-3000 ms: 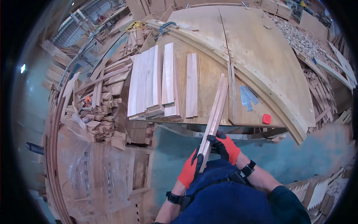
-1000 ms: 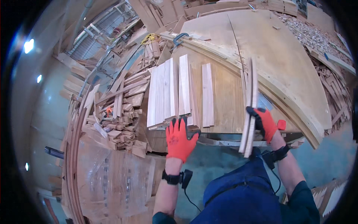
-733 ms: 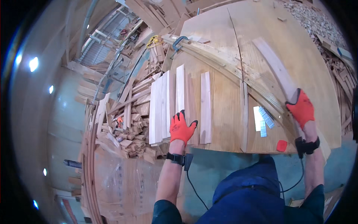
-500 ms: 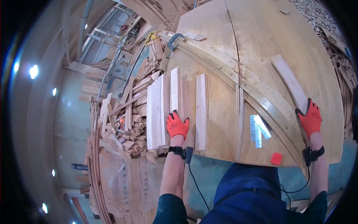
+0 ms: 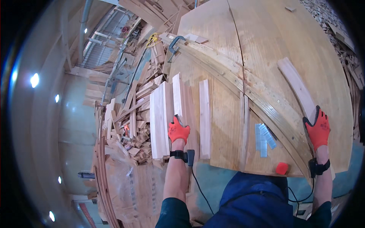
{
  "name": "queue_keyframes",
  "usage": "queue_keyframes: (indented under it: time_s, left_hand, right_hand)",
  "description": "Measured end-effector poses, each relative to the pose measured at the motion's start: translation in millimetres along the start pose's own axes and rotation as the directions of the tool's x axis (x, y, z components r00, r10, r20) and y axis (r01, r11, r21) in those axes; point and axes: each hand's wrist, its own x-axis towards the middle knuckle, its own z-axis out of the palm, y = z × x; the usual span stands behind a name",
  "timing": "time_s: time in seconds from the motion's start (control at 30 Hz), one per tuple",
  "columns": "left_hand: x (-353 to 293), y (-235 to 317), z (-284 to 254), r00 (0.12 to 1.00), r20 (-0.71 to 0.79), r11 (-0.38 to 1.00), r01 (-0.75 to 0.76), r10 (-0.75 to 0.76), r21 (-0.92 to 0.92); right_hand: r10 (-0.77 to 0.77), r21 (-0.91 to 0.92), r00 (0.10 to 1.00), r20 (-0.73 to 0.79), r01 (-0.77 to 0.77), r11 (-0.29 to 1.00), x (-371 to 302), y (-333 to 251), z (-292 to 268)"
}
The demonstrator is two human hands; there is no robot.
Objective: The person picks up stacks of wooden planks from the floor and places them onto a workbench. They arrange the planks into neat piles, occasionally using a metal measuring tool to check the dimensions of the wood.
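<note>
I'm watching the red-gloved left hand (image 5: 178, 131) gripping a pale-wood strip (image 5: 177, 95), the red-gloved right hand (image 5: 318, 128) grasping, perhaps steadying, a pinkish-wood plank (image 5: 297, 86)

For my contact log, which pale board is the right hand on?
The far-right board beyond the curved strip; the other pale boards lie left of that strip.

Bright lamps (image 5: 34, 80) glare at left; the fisheye rim fades black.

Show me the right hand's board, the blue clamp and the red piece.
Board (image 5: 297, 84): head view, middle of its upper face.
Blue clamp (image 5: 172, 44): head view, curved frame.
Red piece (image 5: 281, 168): head view, upper face.
</note>
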Motion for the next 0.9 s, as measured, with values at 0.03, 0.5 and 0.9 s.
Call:
queue_keyframes:
  time_s: [0.03,0.5,0.9]
  left_hand:
    - [0,0,0,1.000,-0.003,1.000,0.011,-0.011,0.016]
    - [-34,-49,-24,0.966,0.194,0.130,0.173,0.170,-0.976]
    - [-159,22,-42,0.759,0.376,0.002,0.442,0.532,-0.897]
  right_hand:
    - [0.003,-0.006,1.000,-0.002,-0.003,1.000,1,-1,0]
    - [0.006,-0.032,0.999,-0.053,-0.007,0.999,-5,-2,3]
    - [-0.006,0.037,0.998,-0.065,0.009,0.999,0,5,8]
